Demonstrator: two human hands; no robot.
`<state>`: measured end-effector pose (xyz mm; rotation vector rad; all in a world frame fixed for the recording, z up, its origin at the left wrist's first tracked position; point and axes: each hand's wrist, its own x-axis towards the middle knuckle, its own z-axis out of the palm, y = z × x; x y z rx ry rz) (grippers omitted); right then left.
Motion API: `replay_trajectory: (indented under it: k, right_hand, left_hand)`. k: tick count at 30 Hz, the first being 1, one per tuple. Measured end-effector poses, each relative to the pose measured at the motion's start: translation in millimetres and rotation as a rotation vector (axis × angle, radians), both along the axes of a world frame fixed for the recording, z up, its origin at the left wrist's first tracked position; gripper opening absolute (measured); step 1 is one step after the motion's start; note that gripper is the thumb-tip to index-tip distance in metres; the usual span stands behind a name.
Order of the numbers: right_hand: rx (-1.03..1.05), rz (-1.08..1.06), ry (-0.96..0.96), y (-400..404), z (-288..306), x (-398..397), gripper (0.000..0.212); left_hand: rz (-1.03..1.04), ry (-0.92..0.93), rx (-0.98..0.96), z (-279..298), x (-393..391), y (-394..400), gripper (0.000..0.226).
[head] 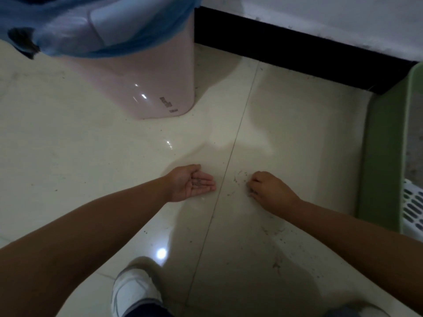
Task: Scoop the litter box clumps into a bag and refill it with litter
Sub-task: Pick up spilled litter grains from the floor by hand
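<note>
- Hands are low over the pale floor [91,156], both close to the thin tile line [231,154].
- Just left of that line, the left hand [192,183] lies palm up and cupped, with a few dark litter bits [198,182] in it.
- Just right of the line, the right hand [266,189] faces down with curled fingers, pinching at litter specks [238,179] on the floor.
- Far right of the line stands the green litter box [386,143], with a white slotted scoop [413,211] at its near end.
- Up and left of the line stands a pink bin [146,76] with a blue bag [68,24] over its top.

Single view only, worn on my head, facing forward and steeply down at the tiled floor [114,168]. It sits close: my forearms run in from the bottom corners, my shoe [132,291] at the bottom edge. Wide-angle lens bends the black skirting [297,53] across the top.
</note>
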<state>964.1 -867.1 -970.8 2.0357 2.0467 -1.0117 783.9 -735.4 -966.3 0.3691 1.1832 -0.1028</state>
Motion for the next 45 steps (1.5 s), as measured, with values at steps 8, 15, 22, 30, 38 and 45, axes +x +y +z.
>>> replay_trajectory:
  k: [8, 15, 22, 30, 38, 45]
  right_hand:
    - [-0.054, -0.019, -0.006, 11, 10, -4, 0.037]
    - [0.068, 0.127, -0.181, 3, -1, -9, 0.043]
    - [0.095, -0.514, 0.180, 32, 17, -19, 0.014]
    - [-0.001, -0.482, 0.246, 49, 39, 0, 0.028]
    - [0.194, 0.146, -0.021, 4, 2, 19, 0.031]
    - [0.285, 0.258, -0.047, 1, -2, 22, 0.019]
  left_hand:
    - [-0.010, 0.012, 0.008, 4, 1, 0, 0.061]
    - [-0.003, 0.034, 0.017, 5, 1, -1, 0.054]
    - [0.038, 0.026, 0.005, 7, 1, 0, 0.059]
    - [0.002, 0.016, -0.005, 7, -2, 2, 0.054]
    - [-0.004, 0.000, -0.004, 2, -3, 1, 0.052]
    - [-0.032, 0.030, 0.000, 5, -1, 1, 0.053]
